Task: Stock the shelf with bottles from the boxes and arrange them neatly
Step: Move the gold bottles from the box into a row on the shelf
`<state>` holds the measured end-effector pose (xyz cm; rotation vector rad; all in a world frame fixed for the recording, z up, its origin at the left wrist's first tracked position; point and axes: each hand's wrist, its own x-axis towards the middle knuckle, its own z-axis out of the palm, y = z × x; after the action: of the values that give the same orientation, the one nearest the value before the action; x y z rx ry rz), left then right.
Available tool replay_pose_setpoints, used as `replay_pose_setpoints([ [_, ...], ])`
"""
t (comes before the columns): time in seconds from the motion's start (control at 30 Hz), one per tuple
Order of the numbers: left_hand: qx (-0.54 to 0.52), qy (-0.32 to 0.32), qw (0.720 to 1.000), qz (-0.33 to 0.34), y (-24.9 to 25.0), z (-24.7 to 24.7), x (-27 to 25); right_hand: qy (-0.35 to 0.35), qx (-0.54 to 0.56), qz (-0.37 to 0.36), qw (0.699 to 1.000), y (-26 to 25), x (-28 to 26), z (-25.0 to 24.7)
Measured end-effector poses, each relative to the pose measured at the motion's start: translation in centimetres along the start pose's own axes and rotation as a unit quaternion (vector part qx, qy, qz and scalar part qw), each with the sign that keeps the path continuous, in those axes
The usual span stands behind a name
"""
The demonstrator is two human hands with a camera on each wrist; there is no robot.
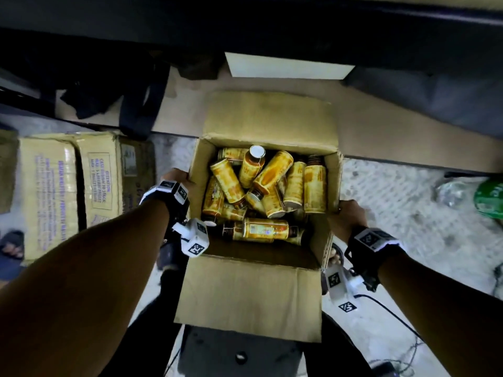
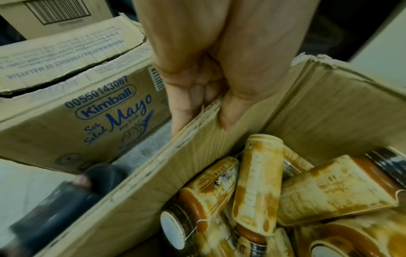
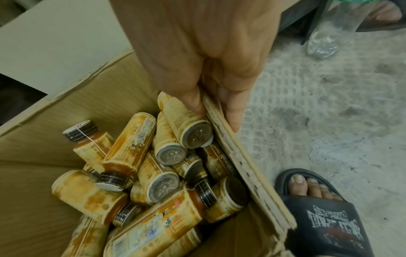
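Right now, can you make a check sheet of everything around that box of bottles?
Surface: grey speckled floor.
Job's things: open box holding jumbled yellow bottles, most lying down.
Clutter: crumpled clear plastic bottle on the floor; printed cartons to the left.
Hands: left hand and right hand each grip a box wall.
Cables: black cable on the floor.
Surroundings: dark shelf ahead; sandalled foot beside the box.

Shop stockroom: printed cartons (image 1: 68, 183) on concrete floor (image 1: 408, 213), dark shelving (image 1: 272, 28).
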<state>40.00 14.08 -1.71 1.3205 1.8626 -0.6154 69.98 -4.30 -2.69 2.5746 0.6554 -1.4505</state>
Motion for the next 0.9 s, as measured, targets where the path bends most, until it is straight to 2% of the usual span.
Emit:
replay_pose_setpoints([
  [0.17, 0.057, -0.052, 0.996, 0.036, 0.9, -0.7, -0.4, 0.022, 0.024, 0.01, 0.999, -1.0, -1.3, 0.1],
  [0.23, 0.084, -0.098, 0.987, 0.1, 2.1, -2.1, -2.9, 0.037, 0.023, 0.03, 0.999, -1.6, -1.6, 0.0],
  [0.27, 0.11, -0.091, 0.984, 0.11, 2.2, -2.5, -3.2, 0.043, 0.014, 0.037, 0.998, -1.9, -1.7, 0.0],
  [0.3, 0.073, -0.104, 0.989, 0.077, 1.4, -2.0, -2.0, 0.042, 0.004, 0.042, 0.998, -2.0, -1.9, 0.0],
  [0.37, -0.065, -0.132, 0.989, -0.001, -0.5, -0.6, 1.2, 0.04, -0.006, 0.054, 0.998, -2.4, -2.0, 0.0],
  [0.47, -0.171, -0.157, 0.972, -0.027, -1.7, -0.1, 2.7, 0.044, 0.003, 0.069, 0.997, -2.6, -2.0, 0.0],
  [0.53, -0.2, -0.165, 0.964, -0.055, -1.4, -0.3, 2.3, 0.04, 0.013, 0.072, 0.997, -2.7, -1.8, 0.1],
  [0.6, -0.233, -0.136, 0.962, -0.046, -0.8, -0.2, 2.1, 0.051, 0.039, 0.074, 0.995, -2.7, -1.9, 0.1],
  [0.63, -0.24, -0.091, 0.966, -0.03, -0.4, -0.1, 2.2, 0.074, 0.069, 0.072, 0.992, -2.7, -1.9, 0.3],
  [0.7, -0.192, 0.076, 0.978, 0.014, 1.4, -0.9, 0.7, 0.17, 0.148, 0.042, 0.973, -3.0, -2.4, 0.4],
  [0.73, -0.172, 0.152, 0.973, 0.028, 2.4, -1.1, -0.4, 0.226, 0.184, 0.011, 0.956, -3.4, -2.9, 0.4],
  [0.77, -0.182, 0.186, 0.964, 0.049, 3.3, -1.1, -1.3, 0.269, 0.209, -0.022, 0.94, -4.0, -3.3, 0.4],
  [0.8, -0.235, 0.175, 0.952, 0.086, 3.9, -0.7, -1.9, 0.289, 0.215, -0.049, 0.931, -4.7, -3.8, 0.5],
  [0.83, -0.303, 0.132, 0.937, 0.115, 4.4, 0.1, -2.1, 0.295, 0.215, -0.069, 0.929, -5.3, -4.1, 0.6],
  [0.9, -0.408, 0.027, 0.91, 0.072, 4.2, 2.1, -1.0, 0.284, 0.212, -0.058, 0.933, -6.0, -4.1, 0.7],
])
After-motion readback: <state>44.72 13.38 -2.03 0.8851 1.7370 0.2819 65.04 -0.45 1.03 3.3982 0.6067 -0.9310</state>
